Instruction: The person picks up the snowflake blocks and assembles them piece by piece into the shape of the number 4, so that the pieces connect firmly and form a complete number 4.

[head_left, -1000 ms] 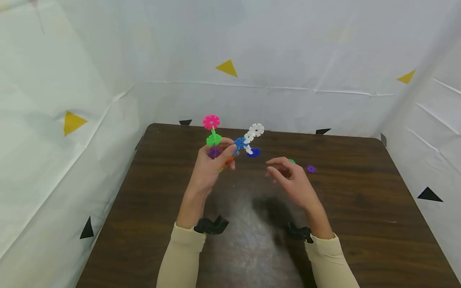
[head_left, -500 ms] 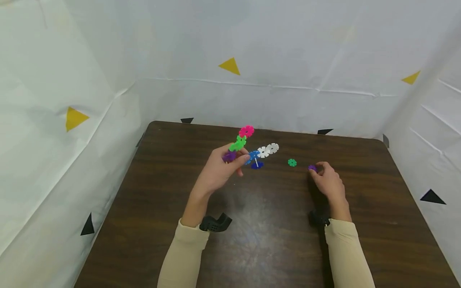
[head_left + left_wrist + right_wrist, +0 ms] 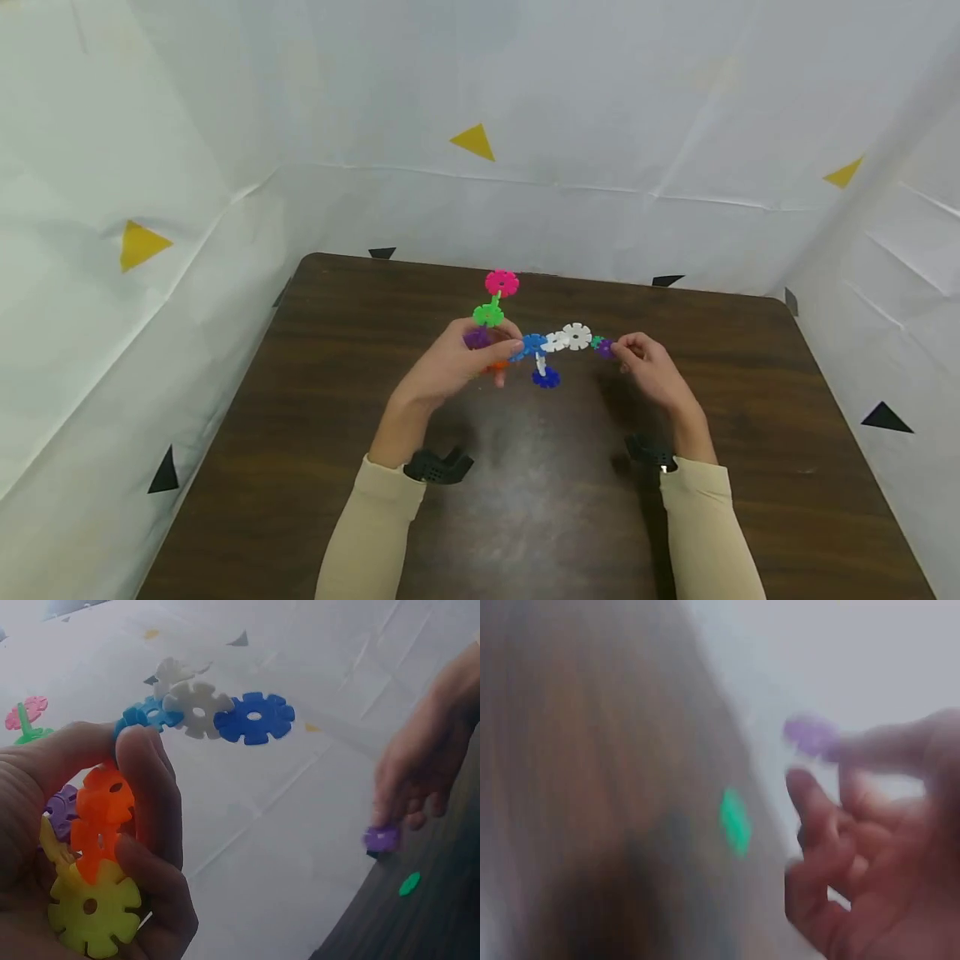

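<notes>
My left hand (image 3: 457, 367) grips a structure of interlocked plastic flower discs (image 3: 525, 333) above the brown table (image 3: 337, 467); pink, green, purple, orange, blue and white discs branch from it. In the left wrist view the fingers (image 3: 150, 802) curl round the orange disc (image 3: 101, 814) and a yellow-green disc (image 3: 94, 907), with white and blue discs (image 3: 225, 712) sticking out. My right hand (image 3: 645, 362) pinches a loose purple disc (image 3: 604, 349) (image 3: 381, 838) (image 3: 810, 736) just right of the white end of the structure. A green disc (image 3: 409, 883) (image 3: 735, 821) lies on the table beneath.
White sheeting with yellow and black triangles (image 3: 472, 142) walls in the table on three sides. The table's edges lie close to the sheeting at left, back and right.
My right hand picked the purple disc off the table and brought it left and up to the white end of the structure. My left hand shifted slightly with the structure.
</notes>
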